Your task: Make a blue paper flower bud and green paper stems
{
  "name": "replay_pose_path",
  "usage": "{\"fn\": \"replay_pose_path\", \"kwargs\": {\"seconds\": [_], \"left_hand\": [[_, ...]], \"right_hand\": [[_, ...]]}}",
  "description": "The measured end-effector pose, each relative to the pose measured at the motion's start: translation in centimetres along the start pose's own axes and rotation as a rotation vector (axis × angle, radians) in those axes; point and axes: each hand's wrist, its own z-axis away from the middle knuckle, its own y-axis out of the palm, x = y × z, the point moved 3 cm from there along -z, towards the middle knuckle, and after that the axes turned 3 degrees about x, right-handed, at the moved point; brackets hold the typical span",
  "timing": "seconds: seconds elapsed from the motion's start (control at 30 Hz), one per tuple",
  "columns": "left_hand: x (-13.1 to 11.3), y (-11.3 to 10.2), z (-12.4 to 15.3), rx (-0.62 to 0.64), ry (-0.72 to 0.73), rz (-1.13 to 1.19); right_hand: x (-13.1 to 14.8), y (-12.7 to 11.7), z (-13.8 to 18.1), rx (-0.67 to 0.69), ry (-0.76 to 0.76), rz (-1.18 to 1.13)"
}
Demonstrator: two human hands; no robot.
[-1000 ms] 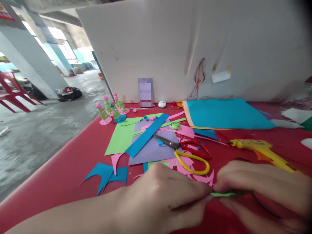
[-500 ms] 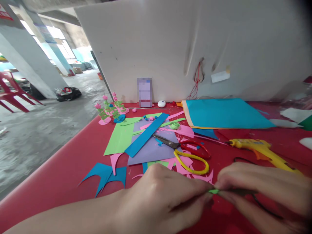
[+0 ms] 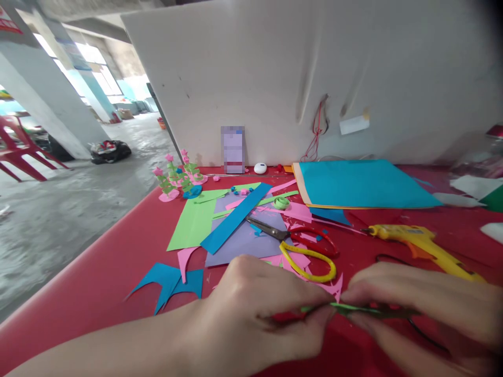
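Observation:
Between my two hands runs a narrow green paper strip, pinched at both sides, its ends partly hidden by fingers. My left hand is closed on it with thumb and forefinger. My right hand, at the lower right, also pinches the strip. Just beyond them lie scissors with one red and one yellow handle, resting on paper pieces. To the right, a yellow glue gun lies on the red table, a pink strip reaching toward its nozzle.
Green and purple sheets, a blue strip and pink scraps cover the middle. A green paper coil sits there. Small paper flowers stand at the back left. Stacked blue sheets lie back right, before a phone and board.
My hands have drawn slightly apart, the left one shifting a little left. More of the green strip now shows between the fingers. The things on the table have stayed put.

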Motion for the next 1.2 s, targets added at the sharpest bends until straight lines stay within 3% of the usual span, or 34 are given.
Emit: {"fn": "replay_pose_path", "kwargs": {"seconds": [0.33, 0.57, 0.73, 0.97, 1.1, 1.2], "left_hand": [[-0.3, -0.6, -0.3, 0.007, -0.042, 0.019], [-0.3, -0.2, -0.4, -0.038, -0.044, 0.051], [-0.3, -0.1, -0.4, 0.007, 0.013, 0.138], [0.5, 0.1, -0.7, -0.048, -0.292, 0.382], [0.6, 0.5, -0.7, -0.003, -0.369, 0.455], [0.7, 0.9, -0.6, 0.044, -0.456, 0.594]], "right_hand": [[-0.4, -0.5, -0.3, 0.005, 0.133, -0.127], [-0.1, -0.6, -0.6, 0.04, 0.064, -0.218], [-0.4, 0.1, -0.4, 0.027, 0.089, -0.183], [-0.1, -0.1, -0.9, -0.101, 0.267, -0.33], [-0.5, -0.2, -1.5, -0.041, 0.418, -0.447], [-0.6, -0.1, -1.6, 0.001, 0.44, -0.432]]}}
